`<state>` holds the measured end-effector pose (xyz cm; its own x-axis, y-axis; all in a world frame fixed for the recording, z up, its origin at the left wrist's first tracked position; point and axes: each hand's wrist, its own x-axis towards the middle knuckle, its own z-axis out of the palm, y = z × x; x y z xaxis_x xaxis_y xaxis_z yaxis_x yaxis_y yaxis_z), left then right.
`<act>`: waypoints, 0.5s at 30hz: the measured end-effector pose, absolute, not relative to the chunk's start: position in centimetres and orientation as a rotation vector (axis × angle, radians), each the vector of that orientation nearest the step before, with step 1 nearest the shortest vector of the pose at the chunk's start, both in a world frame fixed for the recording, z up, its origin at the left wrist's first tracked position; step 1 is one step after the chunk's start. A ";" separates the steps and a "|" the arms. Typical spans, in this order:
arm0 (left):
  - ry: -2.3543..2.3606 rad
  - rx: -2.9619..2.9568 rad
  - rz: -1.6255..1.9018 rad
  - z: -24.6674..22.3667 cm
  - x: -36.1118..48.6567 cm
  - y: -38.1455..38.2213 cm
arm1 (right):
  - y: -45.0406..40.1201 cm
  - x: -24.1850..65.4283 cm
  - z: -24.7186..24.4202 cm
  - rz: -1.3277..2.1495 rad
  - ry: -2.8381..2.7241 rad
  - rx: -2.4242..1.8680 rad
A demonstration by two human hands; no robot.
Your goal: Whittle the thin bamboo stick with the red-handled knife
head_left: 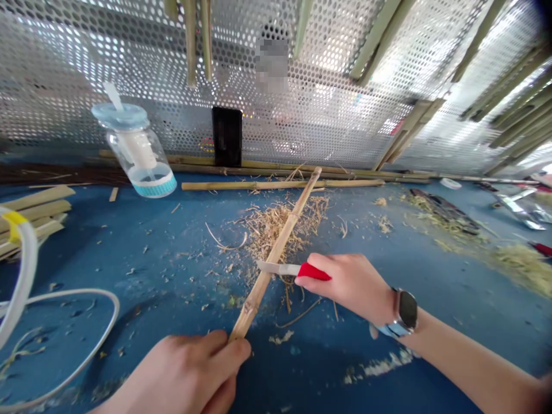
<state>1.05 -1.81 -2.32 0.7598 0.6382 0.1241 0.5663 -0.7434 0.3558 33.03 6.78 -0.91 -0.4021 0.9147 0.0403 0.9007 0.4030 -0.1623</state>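
Left hand (187, 369) clasped around bamboo stick (283, 237); right hand (353, 286) grips knife (291, 269) across it; shavings (264, 227) beyond suggest scraping partly done.

Knife (294, 269) across bamboo stick (280, 245), shavings (262, 230) beneath; bottle (144, 154) left of phone (227, 138).

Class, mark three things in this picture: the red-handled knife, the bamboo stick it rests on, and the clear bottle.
Red-handled knife (288, 269): head view, on the metal near the handle.
Bamboo stick (280, 244): head view, on the shaft just beyond the blade.
Clear bottle (138, 150): head view, on its transparent side.
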 end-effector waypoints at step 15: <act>0.935 2.697 0.416 -2.5 1.2 -1.7 | 7.1 33.6 -0.6 0.054 -2.569 -1.567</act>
